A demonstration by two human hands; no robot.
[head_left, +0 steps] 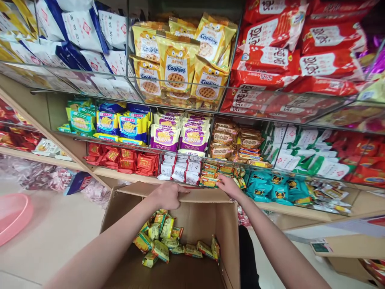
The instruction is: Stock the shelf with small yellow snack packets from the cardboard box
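Observation:
An open cardboard box (230,241) stands against the shelf, with several small yellow-green snack packets (161,251) lying loose inside. My left hand (169,195) is closed over the front flap (207,194), its index finger stretched along the cardboard. My right hand (229,187) reaches past the box's right corner to the lowest shelf. Its bent fingers close on a small yellow snack packet (214,182) at the front of a compartment; the hand hides part of their grip. More yellow packets (207,167) surround the fingers.
Glass dividers separate red packets (147,162), white packets (180,168) and teal packets (270,186) on the lowest shelf. Cookie bags (177,64) and red bags (267,32) fill the upper shelf. A pink basin (15,216) is at left; another cardboard box (351,247) is at right.

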